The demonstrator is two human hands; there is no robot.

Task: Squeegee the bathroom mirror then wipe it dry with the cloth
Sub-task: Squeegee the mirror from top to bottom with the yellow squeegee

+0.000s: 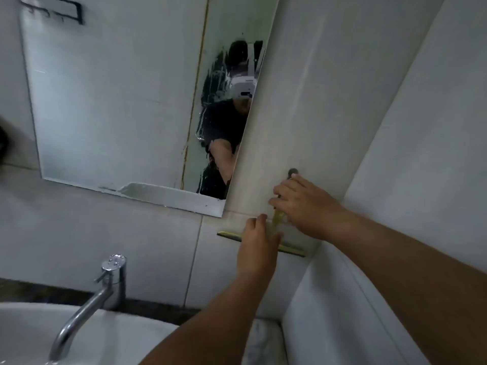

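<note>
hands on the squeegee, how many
2: the left hand is at the squeegee blade near its middle, and the right hand is at the top of the handle, just below a round wall hook.

Both arms outstretched — left grip [257, 242], right grip [303, 206]

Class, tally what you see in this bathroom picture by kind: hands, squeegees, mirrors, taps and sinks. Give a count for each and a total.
Hands: 2 (left, right)
Squeegee: 1
Mirror: 1
Tap: 1
Sink: 1
Total: 6
</note>
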